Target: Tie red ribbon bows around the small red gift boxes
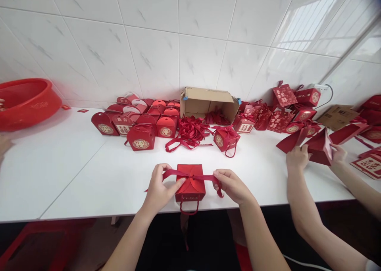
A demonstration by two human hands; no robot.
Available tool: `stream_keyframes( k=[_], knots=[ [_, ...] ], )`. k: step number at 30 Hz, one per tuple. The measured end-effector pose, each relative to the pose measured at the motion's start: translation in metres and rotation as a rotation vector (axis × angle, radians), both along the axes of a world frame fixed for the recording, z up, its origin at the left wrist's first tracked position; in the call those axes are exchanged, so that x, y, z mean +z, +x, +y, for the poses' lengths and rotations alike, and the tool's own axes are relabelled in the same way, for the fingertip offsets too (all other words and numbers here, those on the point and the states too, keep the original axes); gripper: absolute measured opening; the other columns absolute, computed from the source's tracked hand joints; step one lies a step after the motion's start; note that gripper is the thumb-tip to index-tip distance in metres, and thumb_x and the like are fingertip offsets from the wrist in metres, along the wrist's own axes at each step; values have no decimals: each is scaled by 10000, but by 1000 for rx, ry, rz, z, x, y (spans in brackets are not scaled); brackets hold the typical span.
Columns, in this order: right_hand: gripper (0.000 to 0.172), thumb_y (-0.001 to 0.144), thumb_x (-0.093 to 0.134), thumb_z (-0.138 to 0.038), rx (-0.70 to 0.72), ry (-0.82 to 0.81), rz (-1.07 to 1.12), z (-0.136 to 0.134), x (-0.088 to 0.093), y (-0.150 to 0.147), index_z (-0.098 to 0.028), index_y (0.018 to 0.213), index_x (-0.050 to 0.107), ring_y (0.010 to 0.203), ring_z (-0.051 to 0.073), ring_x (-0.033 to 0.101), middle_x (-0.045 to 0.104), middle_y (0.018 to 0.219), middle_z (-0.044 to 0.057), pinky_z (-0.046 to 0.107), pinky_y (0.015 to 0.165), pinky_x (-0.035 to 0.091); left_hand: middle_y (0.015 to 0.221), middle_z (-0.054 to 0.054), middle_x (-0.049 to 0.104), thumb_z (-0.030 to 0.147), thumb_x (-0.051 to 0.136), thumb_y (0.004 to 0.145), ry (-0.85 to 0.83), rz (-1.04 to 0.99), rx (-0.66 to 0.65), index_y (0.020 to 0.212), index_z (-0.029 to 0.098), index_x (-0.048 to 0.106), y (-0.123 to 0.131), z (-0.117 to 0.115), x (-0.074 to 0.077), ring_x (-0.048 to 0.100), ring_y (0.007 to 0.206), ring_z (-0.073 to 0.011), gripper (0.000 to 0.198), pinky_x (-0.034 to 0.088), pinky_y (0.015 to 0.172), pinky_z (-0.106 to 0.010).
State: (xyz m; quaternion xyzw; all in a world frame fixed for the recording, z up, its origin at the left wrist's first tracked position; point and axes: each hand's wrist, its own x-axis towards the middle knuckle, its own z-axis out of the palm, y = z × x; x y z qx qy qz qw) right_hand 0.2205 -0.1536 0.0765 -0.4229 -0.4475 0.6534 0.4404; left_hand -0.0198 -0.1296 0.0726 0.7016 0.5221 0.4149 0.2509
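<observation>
A small red box (193,189) with a rope handle stands at the table's front edge, its petal-like top flaps folded together. Across its top runs a dark red ribbon (205,177), crossed at the middle. My left hand (160,185) pinches the ribbon's left part, its thumb resting on the box top. On the right, my right hand (230,183) holds the other part between thumb and fingers, with a short end hanging below. Beyond the box lies a heap of loose ribbons (193,130), beside a box with a tied bow (226,138).
Red boxes (141,138) stand in rows at back left, near a red basin (29,104). An open carton (208,95) rests against the wall. At right, another person's hands (298,158) hold an unfolded box. More boxes (305,114) are stacked behind them.
</observation>
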Motion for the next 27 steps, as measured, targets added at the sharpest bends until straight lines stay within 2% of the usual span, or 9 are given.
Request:
stream_keyframes(
  k=[3, 6, 10, 13, 16, 18, 20, 22, 27],
  knots=[
    [271, 808, 637, -389, -43, -27, 159, -2, 12, -1, -148, 690, 599, 533, 93, 502, 548, 569, -16, 223, 526, 384, 1023, -54, 529, 345, 650, 764, 185, 34, -54, 968, 242, 453, 13, -8, 14, 519, 1018, -231, 302, 424, 889, -383],
    [239, 794, 658, -379, -43, -9, 174, -3, 24, -8, -140, 774, 658, 550, 94, 530, 586, 599, -3, 229, 565, 422, 1004, -58, 560, 320, 674, 739, 297, 176, -157, 951, 238, 462, 33, -10, 25, 525, 997, -254, 311, 385, 890, -420],
    [231, 760, 696, -367, -46, 8, 180, -6, 32, -15, -146, 829, 689, 590, 96, 553, 615, 650, 6, 243, 616, 454, 924, -43, 576, 188, 578, 775, 405, 218, -42, 915, 218, 436, 54, 1, 28, 554, 917, -237, 201, 365, 844, -409],
    [242, 744, 704, -377, -102, 25, 59, -9, 28, -14, -153, 835, 698, 600, 102, 553, 628, 664, 15, 240, 598, 443, 910, -34, 565, 104, 523, 756, 439, 153, 59, 932, 213, 421, 55, 9, 25, 555, 926, -226, 231, 359, 855, -394],
    [264, 749, 680, -403, -177, 92, -156, -8, 16, -17, -150, 818, 711, 550, 101, 508, 612, 636, 14, 244, 546, 418, 909, -30, 552, 120, 543, 735, 427, 110, 68, 940, 212, 419, 51, 11, 24, 551, 920, -223, 258, 363, 853, -384],
    [298, 744, 677, -378, -195, 141, -221, -4, 8, -23, -160, 945, 705, 536, 102, 491, 591, 624, -5, 250, 540, 418, 918, -31, 549, 151, 562, 734, 416, 101, 40, 948, 212, 420, 50, 11, 24, 547, 923, -224, 264, 363, 856, -386],
    [418, 749, 667, -329, -184, 202, -226, 1, 2, -31, -181, 1139, 640, 542, 101, 488, 564, 620, -32, 249, 556, 424, 929, -34, 547, 170, 568, 736, 406, 97, 11, 954, 210, 421, 51, 10, 25, 542, 935, -227, 266, 362, 861, -392],
    [455, 775, 629, -293, -158, 269, -223, 5, 0, -40, -201, 1219, 592, 574, 106, 506, 560, 642, -37, 254, 594, 442, 932, -36, 545, 181, 561, 746, 384, 93, -8, 954, 209, 423, 53, 10, 25, 539, 932, -224, 251, 365, 861, -396],
    [183, 823, 555, -270, -195, 417, -318, 10, 4, -49, -194, 877, 712, 776, 164, 593, 629, 810, 33, 286, 731, 478, 938, -40, 544, 192, 538, 765, 282, 42, -38, 944, 208, 425, 52, 9, 27, 536, 922, -216, 212, 386, 861, -400]
  ],
)
